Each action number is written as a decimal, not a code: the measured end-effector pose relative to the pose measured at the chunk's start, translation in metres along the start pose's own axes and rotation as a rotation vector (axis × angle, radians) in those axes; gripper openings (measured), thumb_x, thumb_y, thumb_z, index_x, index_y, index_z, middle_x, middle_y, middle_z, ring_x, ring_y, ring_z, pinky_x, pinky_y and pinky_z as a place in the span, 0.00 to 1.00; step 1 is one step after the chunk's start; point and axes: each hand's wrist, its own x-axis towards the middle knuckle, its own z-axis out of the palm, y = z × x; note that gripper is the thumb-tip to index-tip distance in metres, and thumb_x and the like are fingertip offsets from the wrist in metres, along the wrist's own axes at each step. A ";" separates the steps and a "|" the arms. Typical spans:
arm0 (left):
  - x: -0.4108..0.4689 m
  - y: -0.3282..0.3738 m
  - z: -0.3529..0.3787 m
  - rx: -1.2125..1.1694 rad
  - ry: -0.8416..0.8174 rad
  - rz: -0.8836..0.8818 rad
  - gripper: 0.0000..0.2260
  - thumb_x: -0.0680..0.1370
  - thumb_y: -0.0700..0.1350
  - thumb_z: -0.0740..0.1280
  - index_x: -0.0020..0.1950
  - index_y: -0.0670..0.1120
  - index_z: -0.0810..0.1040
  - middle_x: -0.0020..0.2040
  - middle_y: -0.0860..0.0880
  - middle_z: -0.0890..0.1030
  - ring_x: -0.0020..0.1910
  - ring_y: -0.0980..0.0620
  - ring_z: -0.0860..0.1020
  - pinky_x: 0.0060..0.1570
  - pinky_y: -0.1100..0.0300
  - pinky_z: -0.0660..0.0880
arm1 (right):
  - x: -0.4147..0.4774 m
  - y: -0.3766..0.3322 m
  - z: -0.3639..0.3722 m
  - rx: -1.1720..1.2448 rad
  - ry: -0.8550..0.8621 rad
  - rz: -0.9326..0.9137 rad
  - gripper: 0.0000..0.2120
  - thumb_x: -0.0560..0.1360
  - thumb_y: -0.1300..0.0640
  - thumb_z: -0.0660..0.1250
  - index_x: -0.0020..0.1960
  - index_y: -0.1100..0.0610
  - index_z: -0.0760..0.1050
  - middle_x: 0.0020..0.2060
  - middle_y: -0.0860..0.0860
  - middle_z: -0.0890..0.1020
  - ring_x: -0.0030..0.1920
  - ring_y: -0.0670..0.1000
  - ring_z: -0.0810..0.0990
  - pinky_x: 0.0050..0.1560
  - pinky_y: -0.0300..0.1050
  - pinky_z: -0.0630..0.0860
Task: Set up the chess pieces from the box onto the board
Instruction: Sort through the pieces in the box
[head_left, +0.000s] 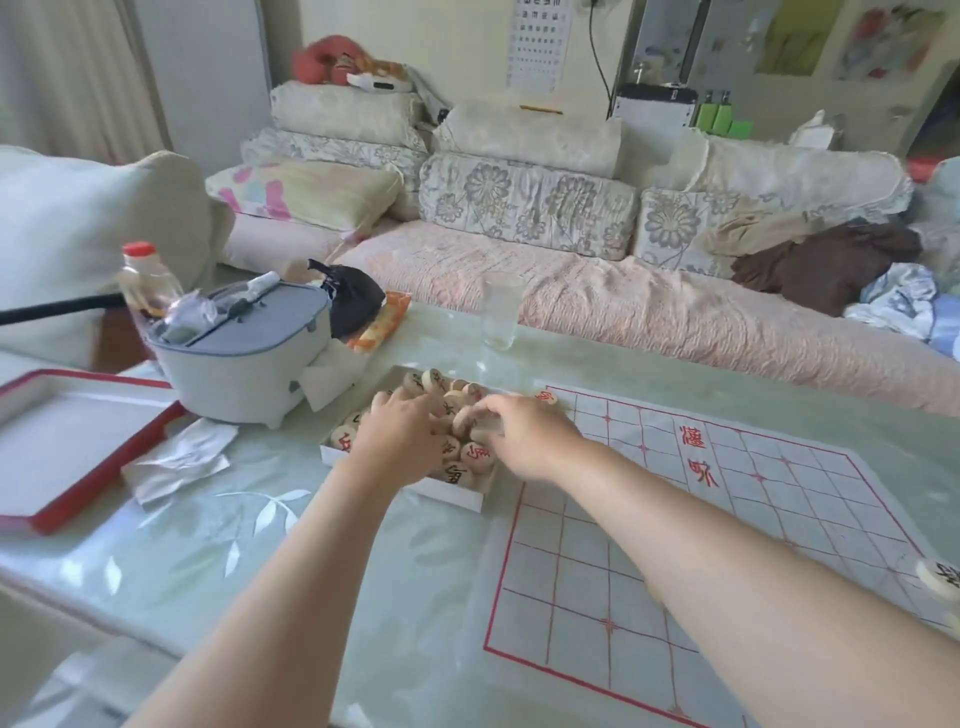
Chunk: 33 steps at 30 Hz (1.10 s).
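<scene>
A shallow white box (457, 496) holds several round wooden chess pieces (457, 474) with red or black characters. The paper board (675, 519) with red grid lines lies to its right. One red-marked piece (546, 397) stands at the board's far left corner, and another piece (937, 576) stands at the right edge. My left hand (400, 434) reaches into the box, fingers down among the pieces. My right hand (524, 436) is over the box too, its fingers curled round a piece (480, 415).
A grey-lidded white bin (244, 364) stands behind the box on the left, beside a red-rimmed box lid (67, 452) and crumpled paper (182, 457). A clear cup (500, 312) stands at the table's far edge. A sofa with cushions runs behind.
</scene>
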 end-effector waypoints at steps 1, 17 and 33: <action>0.001 -0.005 0.002 0.014 -0.023 0.004 0.20 0.74 0.46 0.62 0.67 0.56 0.72 0.62 0.46 0.72 0.61 0.42 0.67 0.61 0.51 0.68 | 0.008 -0.003 0.004 -0.040 -0.005 -0.018 0.16 0.79 0.53 0.65 0.65 0.41 0.74 0.67 0.44 0.75 0.65 0.50 0.75 0.57 0.44 0.72; 0.012 -0.018 -0.004 -0.194 0.064 0.090 0.20 0.75 0.41 0.63 0.66 0.52 0.73 0.58 0.48 0.75 0.60 0.45 0.69 0.59 0.53 0.69 | 0.045 -0.009 0.005 0.110 0.121 0.039 0.08 0.79 0.49 0.66 0.53 0.46 0.83 0.47 0.45 0.82 0.47 0.49 0.78 0.50 0.46 0.75; 0.004 -0.003 -0.018 -0.416 0.107 0.022 0.13 0.74 0.43 0.68 0.59 0.50 0.79 0.56 0.48 0.80 0.52 0.48 0.78 0.50 0.54 0.77 | 0.011 -0.006 -0.006 0.221 0.015 0.096 0.07 0.76 0.54 0.71 0.53 0.46 0.80 0.47 0.43 0.81 0.48 0.46 0.79 0.43 0.38 0.73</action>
